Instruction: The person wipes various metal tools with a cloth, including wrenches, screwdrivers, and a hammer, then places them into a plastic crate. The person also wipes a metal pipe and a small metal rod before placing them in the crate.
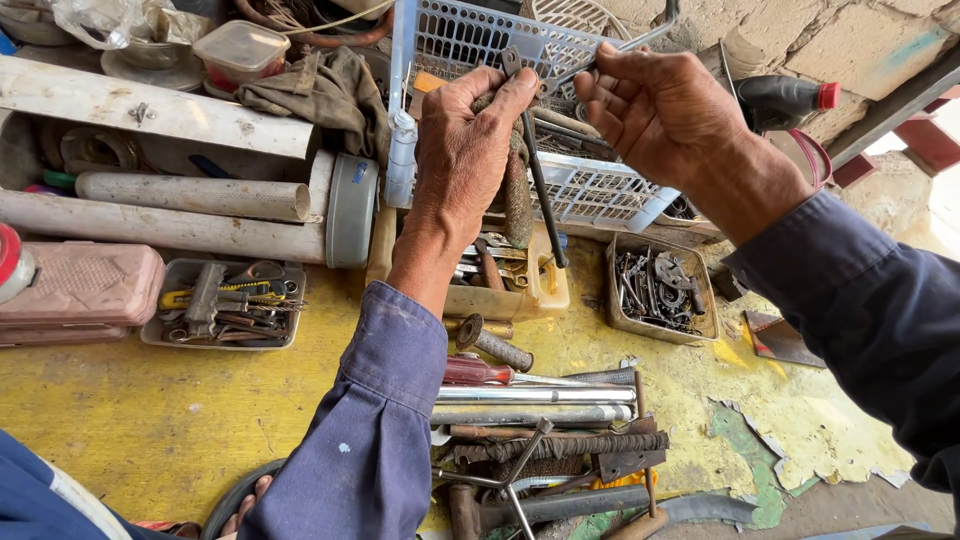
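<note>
My left hand (465,150) is raised above the yellow floor and grips a rusty tool with a worn, wrapped handle (516,195) and a thin dark shaft (541,195) that hangs down from the fist. My right hand (655,110) is held close beside it, fingers curled, its fingertips touching the tool's small dark top end (511,62). Both arms wear dark blue sleeves. What the right palm holds, if anything, is hidden.
A white plastic basket (590,190) stands behind the hands. Below lie a tan tray of tools (540,290), a box of metal bits (660,290), a tray of pliers (225,305), grey pipes (190,195), a pink case (80,290), and rods and screwdrivers (540,395).
</note>
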